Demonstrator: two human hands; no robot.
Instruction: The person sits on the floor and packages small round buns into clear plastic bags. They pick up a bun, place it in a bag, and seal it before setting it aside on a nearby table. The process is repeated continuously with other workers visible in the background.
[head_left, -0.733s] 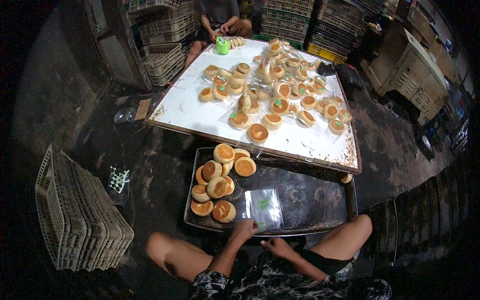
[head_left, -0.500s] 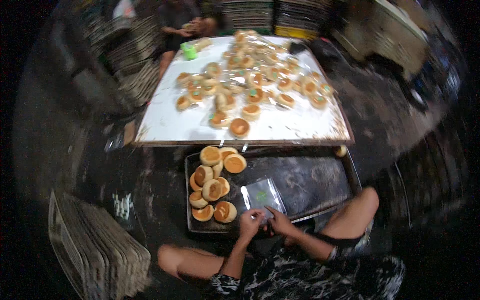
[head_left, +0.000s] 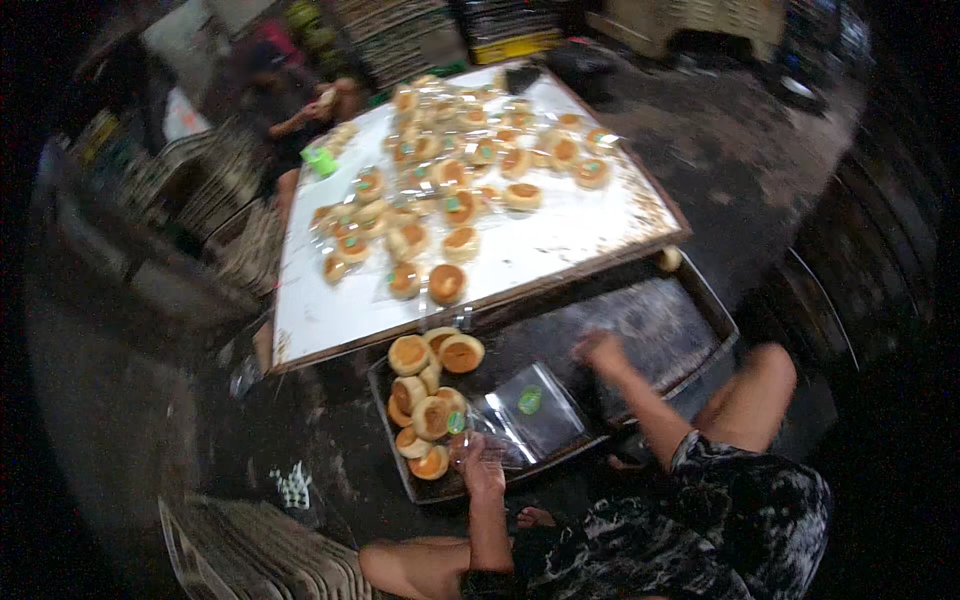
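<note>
My left hand [head_left: 482, 468] is at the near left of the dark tray [head_left: 722, 308], with its fingers closed on a clear plastic bag [head_left: 512, 455]. A green sticker on clear film shows just beyond its fingertips, over the buns [head_left: 432, 418]. Whether a bun is inside the bag I cannot make out. My right hand [head_left: 600, 350] hovers over the middle of the tray, its fingers smeared by motion. Between the hands lies a flat stack of clear bags [head_left: 548, 425] with a green sticker on top. Round golden-topped buns fill the tray's left end.
Beyond the tray, a white table [head_left: 330, 325] bears many bagged buns [head_left: 460, 207] and a green container [head_left: 320, 161]. A person [head_left: 300, 115] sits at its far left. Stacked trays [head_left: 270, 545] stand at the near left, with a small white-green pile [head_left: 292, 485] by them.
My hands, together at the bags' near edge before, are now apart: the left moved left toward the buns, the right forward and right. The view has turned. One near bun no longer shows.
</note>
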